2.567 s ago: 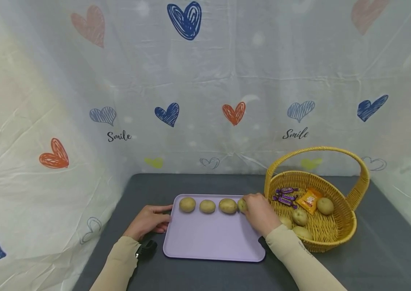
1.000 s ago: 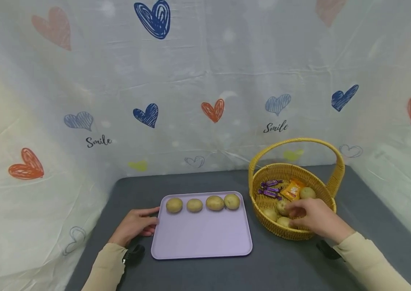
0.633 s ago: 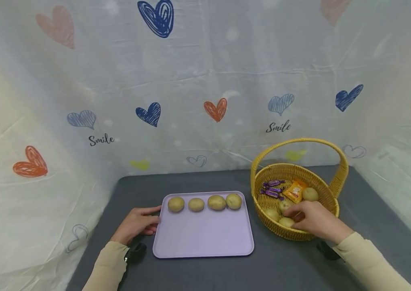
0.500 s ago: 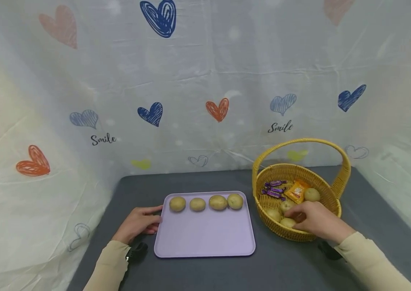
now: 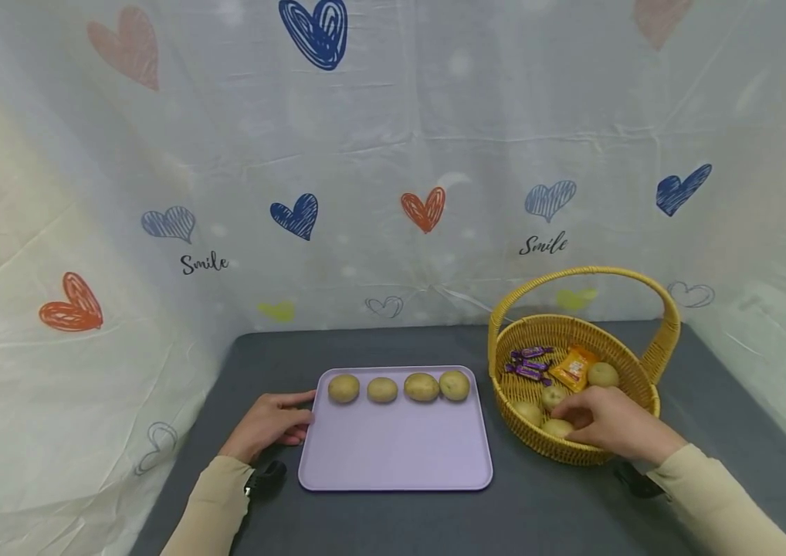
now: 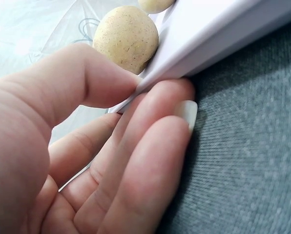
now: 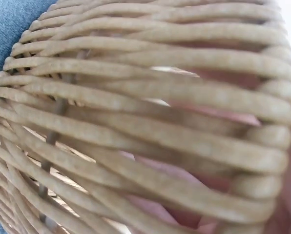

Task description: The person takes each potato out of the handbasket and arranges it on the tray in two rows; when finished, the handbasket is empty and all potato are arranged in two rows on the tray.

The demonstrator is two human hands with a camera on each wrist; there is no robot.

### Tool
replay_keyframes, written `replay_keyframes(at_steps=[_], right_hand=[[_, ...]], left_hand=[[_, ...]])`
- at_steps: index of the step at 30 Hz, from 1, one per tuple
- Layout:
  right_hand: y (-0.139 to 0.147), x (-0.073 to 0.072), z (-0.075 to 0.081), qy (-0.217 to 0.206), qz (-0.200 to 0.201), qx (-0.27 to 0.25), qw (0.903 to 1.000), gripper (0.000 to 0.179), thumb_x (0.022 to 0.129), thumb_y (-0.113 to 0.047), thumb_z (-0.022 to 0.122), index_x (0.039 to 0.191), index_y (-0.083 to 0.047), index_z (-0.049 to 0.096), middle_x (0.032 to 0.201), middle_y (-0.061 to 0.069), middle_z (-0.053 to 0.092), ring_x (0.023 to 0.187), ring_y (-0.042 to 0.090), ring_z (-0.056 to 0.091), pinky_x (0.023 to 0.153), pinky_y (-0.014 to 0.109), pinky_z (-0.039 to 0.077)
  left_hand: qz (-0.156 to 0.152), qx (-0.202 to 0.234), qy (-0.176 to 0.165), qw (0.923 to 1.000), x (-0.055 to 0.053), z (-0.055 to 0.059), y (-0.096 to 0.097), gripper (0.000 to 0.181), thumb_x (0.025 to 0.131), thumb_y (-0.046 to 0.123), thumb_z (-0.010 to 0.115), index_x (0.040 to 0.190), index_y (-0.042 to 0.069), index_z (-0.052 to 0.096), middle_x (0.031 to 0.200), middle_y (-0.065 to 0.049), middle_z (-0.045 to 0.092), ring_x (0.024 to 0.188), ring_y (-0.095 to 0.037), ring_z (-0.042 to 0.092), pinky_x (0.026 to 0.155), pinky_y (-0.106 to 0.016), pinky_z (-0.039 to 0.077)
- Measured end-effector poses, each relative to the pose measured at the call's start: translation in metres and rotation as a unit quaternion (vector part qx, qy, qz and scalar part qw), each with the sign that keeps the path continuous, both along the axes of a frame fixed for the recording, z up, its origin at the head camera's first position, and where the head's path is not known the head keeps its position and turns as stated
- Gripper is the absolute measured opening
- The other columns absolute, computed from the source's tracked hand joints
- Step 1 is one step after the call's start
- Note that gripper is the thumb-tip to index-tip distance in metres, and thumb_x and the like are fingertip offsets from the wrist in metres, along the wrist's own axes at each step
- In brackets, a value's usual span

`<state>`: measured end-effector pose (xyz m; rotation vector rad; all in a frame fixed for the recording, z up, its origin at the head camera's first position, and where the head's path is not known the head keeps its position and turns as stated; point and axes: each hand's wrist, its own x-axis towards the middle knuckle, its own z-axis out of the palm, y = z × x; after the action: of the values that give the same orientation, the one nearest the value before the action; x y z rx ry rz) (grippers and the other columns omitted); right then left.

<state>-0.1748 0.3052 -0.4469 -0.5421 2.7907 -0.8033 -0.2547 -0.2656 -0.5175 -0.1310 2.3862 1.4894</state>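
Observation:
At the left edge of the lilac tray (image 5: pixel 396 459), my left hand (image 5: pixel 266 425) holds the rim. The left wrist view shows its thumb (image 6: pixel 99 78) on the rim and the other fingers against the side. A row of several potatoes (image 5: pixel 421 387) lies along the tray's back. Inside the yellow wicker basket (image 5: pixel 553 452), my right hand (image 5: pixel 618 421) has its thumb and fingertips around the right end of the front potato (image 5: pixel 557 428). Another potato (image 5: pixel 553 397) lies just behind its fingertips. Wicker hides most of this hand in the right wrist view.
Also in the basket are purple-wrapped candies (image 5: pixel 530 364), an orange packet (image 5: pixel 574 366), a potato (image 5: pixel 526 413) at the left and a round one (image 5: pixel 603 374) at the back right. The basket's tall handle (image 5: pixel 587 270) arches overhead. A heart-printed curtain (image 5: pixel 358 255) backs the grey table (image 5: pixel 393 525).
My right hand has left the fourth potato at the tray's back right and moved right into the basket, its fingers lowering onto the front potato. My left hand stays at the tray's edge.

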Motion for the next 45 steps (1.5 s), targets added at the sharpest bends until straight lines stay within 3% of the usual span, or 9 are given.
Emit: replay_keyframes(at_steps=[10,18,24,30,40,45], right_hand=[[-0.015,0.0,0.028,0.016,-0.08,0.014,0.9966,0.038,0.086,-0.031,0.091,0.119,-0.016,0.082,0.105,-0.006,0.079,0.092,0.011,0.073,0.077,0.033,0.06],[-0.045,-0.004,0.051,0.068,-0.069,-0.001,0.9953,0.036,0.086,-0.037,0.092,0.117,-0.021,0.083,0.101,-0.011,0.079,0.097,0.014,0.074,0.084,0.041,0.06],[-0.089,-0.016,0.057,0.041,-0.055,-0.043,0.9967,0.037,0.086,-0.036,0.091,0.119,-0.021,0.082,0.103,-0.009,0.079,0.096,0.01,0.073,0.083,0.036,0.06],[-0.147,-0.03,0.047,0.022,-0.025,-0.085,0.9959,0.036,0.085,-0.029,0.092,0.117,-0.016,0.083,0.102,-0.005,0.081,0.09,0.007,0.073,0.078,0.032,0.06],[-0.245,-0.055,0.011,0.014,0.037,-0.113,0.9928,0.03,0.081,-0.026,0.094,0.108,-0.015,0.084,0.098,-0.005,0.081,0.091,0.01,0.07,0.083,0.034,0.058],[-0.278,-0.061,-0.005,0.011,0.058,-0.124,0.9905,0.025,0.082,-0.023,0.093,0.103,-0.015,0.084,0.094,-0.005,0.08,0.088,0.011,0.067,0.082,0.031,0.056]], left_hand=[[0.016,0.009,0.004,0.9998,0.006,0.0,-0.01,0.058,0.088,0.021,0.086,0.145,0.016,0.071,0.082,-0.007,0.078,0.068,-0.014,0.072,0.064,-0.03,0.064],[0.012,0.016,0.005,0.9998,0.006,0.001,-0.011,0.058,0.09,0.022,0.086,0.145,0.018,0.071,0.082,-0.007,0.079,0.068,-0.013,0.073,0.064,-0.029,0.064],[0.011,0.021,0.01,0.9997,0.005,0.001,-0.009,0.056,0.089,0.022,0.087,0.144,0.018,0.072,0.081,-0.007,0.079,0.067,-0.014,0.073,0.063,-0.03,0.064],[0.01,0.026,0.011,0.9996,0.001,0.002,-0.006,0.056,0.088,0.021,0.087,0.142,0.018,0.073,0.079,-0.007,0.078,0.067,-0.013,0.072,0.063,-0.029,0.064],[0.014,0.021,0.008,0.9997,-0.001,0.003,-0.004,0.054,0.089,0.021,0.086,0.142,0.021,0.074,0.081,-0.008,0.079,0.066,-0.013,0.072,0.063,-0.029,0.064],[0.01,0.025,0.006,0.9996,0.001,0.002,-0.002,0.054,0.089,0.021,0.086,0.142,0.02,0.074,0.079,-0.008,0.079,0.065,-0.012,0.072,0.063,-0.029,0.064]])
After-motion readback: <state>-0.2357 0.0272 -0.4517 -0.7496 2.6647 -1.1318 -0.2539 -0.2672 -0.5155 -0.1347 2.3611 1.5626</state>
